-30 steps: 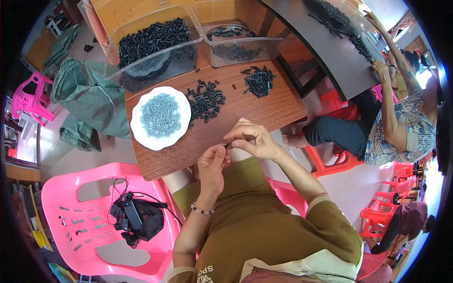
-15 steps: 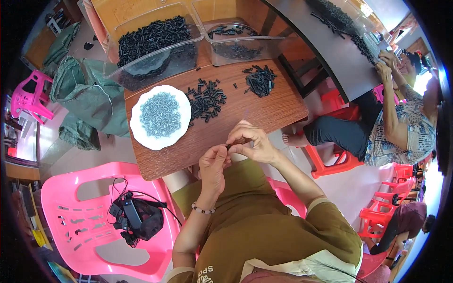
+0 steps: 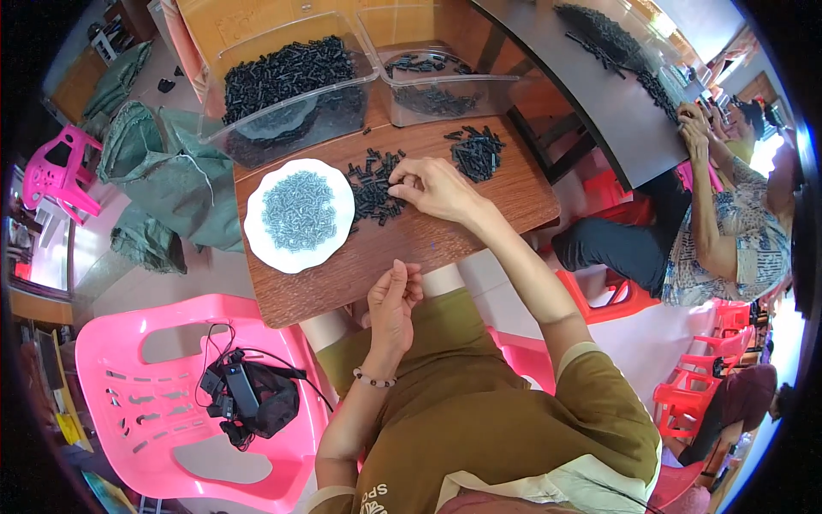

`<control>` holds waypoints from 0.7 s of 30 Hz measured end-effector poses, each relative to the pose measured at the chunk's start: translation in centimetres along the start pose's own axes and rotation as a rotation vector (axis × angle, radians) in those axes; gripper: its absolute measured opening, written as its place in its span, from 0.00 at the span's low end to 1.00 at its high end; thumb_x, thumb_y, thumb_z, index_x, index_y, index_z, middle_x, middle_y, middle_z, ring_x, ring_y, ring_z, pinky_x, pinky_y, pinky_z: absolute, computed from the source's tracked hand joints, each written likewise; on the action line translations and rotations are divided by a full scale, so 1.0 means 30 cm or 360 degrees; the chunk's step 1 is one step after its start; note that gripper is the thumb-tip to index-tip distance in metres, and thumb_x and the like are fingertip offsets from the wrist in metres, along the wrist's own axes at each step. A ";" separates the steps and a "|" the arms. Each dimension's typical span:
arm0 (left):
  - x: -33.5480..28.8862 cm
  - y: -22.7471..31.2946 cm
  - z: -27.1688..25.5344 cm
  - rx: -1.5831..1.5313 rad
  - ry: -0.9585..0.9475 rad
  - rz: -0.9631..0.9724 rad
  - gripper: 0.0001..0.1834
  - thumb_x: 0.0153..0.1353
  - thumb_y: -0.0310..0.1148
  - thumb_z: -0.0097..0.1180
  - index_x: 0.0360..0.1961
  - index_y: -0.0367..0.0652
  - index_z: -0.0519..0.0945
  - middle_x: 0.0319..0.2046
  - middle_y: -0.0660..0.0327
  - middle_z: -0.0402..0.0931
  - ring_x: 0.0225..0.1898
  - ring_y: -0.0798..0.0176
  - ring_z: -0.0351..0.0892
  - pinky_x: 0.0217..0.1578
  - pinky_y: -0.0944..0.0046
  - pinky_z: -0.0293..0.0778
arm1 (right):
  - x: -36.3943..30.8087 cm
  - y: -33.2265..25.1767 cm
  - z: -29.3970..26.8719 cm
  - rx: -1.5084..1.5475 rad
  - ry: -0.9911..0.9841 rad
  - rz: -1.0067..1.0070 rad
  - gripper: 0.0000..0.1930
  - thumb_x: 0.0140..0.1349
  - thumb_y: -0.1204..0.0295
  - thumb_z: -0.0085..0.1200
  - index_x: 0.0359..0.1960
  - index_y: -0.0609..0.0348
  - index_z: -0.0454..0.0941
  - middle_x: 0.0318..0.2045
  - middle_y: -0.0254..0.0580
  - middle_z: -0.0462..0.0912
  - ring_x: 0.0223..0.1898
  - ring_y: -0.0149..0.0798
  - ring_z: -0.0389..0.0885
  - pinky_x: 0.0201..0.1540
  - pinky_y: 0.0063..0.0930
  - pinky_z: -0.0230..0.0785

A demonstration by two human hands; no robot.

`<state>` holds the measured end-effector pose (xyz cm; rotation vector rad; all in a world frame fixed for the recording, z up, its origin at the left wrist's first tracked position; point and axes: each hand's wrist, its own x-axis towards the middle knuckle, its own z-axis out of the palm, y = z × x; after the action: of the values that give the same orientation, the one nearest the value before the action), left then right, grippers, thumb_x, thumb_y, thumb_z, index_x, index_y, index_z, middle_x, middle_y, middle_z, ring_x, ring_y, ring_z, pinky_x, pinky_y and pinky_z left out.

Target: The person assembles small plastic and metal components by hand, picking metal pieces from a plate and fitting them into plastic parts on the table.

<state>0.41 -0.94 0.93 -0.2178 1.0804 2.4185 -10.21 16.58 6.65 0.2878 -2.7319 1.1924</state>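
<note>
Brn tbl point(image 3: 317, 295) w/ 1 wht plate point(image 3: 295, 263), 2 blk piles point(image 3: 477, 155).

My desk point(image 3: 317, 291) is brown with wood lines, and the little pieces point(image 3: 370, 199) on it are black. My plate point(image 3: 256, 221) is white, my shirt point(image 3: 505, 428) is brownish green, and the big chair point(image 3: 195, 409) is bright pink.

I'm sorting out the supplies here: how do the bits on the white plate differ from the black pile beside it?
The plate's bits look pale and see-through; the black pile is dark.
The plate's bits sit on a white plate; the black pile lies directly on the brown table.
The right hand is at the black pile; neither hand is at the plate's bits.
Both are heaps of many small pieces.
</note>
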 end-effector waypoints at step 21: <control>0.008 0.040 0.003 0.0008 0.0158 0.0027 0.15 0.66 0.41 0.52 0.43 0.40 0.79 0.33 0.65 0.79 0.29 0.76 0.74 0.31 0.75 0.71 | -0.051 -0.037 0.027 -0.0334 0.0103 -0.0359 0.10 0.52 0.71 0.60 0.37 0.57 0.78 0.30 0.41 0.79 0.38 0.47 0.75 0.42 0.39 0.67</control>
<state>-0.39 -1.47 1.69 -0.3312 1.1354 2.4425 -8.51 15.42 6.57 0.5051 -2.6535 0.8355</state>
